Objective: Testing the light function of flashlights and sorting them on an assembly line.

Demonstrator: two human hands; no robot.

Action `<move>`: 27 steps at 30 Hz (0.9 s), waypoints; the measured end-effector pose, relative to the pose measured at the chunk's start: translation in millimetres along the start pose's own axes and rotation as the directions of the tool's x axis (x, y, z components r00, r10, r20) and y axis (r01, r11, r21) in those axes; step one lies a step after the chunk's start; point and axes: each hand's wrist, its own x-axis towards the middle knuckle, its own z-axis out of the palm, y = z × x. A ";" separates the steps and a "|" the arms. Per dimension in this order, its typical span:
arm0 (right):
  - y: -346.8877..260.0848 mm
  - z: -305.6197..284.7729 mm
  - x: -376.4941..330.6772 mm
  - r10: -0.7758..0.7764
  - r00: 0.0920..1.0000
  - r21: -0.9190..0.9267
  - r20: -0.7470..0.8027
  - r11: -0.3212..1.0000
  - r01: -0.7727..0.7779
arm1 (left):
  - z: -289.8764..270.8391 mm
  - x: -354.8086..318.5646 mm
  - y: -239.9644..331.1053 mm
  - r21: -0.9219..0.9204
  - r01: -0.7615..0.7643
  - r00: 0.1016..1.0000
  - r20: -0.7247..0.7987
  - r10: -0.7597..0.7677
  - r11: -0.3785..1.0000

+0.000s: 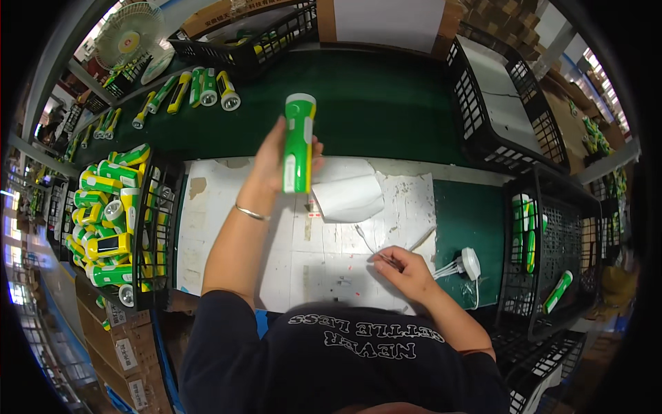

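Note:
My left hand (267,157) is raised over the far edge of the white work surface, fingers wrapped round a green, yellow and white flashlight (298,148). The flashlight stands lengthwise, its white-rimmed head pointing away from me. Lower and to the right, my right hand (405,272) is closed in a pinch on a thin white cable (365,239), whose small plug end sticks out to the upper left. A crumpled white sheet (350,199) lies just right of the flashlight. Beside my right forearm sits a round white charging hub (470,263) with several white cables.
A black crate heaped with flashlights (143,238) stands at left. More flashlights (195,90) lie along the far green table (372,103). At right are a black crate with a few flashlights (565,234) and another holding white sheets (493,93). A fan (129,43) is at far left.

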 end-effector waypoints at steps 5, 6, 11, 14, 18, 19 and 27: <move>-4.7 1.8 -17.9 -0.052 0.998 0.033 -0.042 0.998 0.054 | 35.1 -21.5 -69.8 0.056 0.130 0.990 -0.069 -0.126 0.990; -4.0 1.3 -22.1 -0.020 0.999 0.001 -0.049 1.000 0.020 | 38.2 -25.6 -83.0 0.095 0.105 0.991 -0.098 -0.096 0.990; 1.3 0.6 -35.0 -0.071 0.992 -0.007 -0.105 0.997 0.071 | 45.9 -38.8 -119.4 0.102 0.225 0.972 -0.099 -0.215 0.969; -4.1 -1.4 -35.7 -0.065 0.982 -0.091 -0.175 0.995 0.050 | 50.8 -47.0 -130.1 0.124 0.153 0.982 -0.127 -0.137 0.980; -21.9 -3.1 -33.0 -0.395 0.904 -0.416 -0.161 0.858 0.301 | 55.3 -59.3 -136.7 0.146 0.147 0.975 -0.186 -0.119 0.978; -26.0 -0.8 -32.8 -0.442 0.879 -0.494 -0.179 0.813 0.308 | 55.7 -62.4 -138.4 0.197 0.126 0.981 -0.173 -0.092 0.972; -39.7 20.3 -19.3 -0.635 0.771 -0.920 0.050 0.271 0.283 | 60.0 -82.5 -154.6 0.669 -0.123 0.987 0.009 0.158 0.733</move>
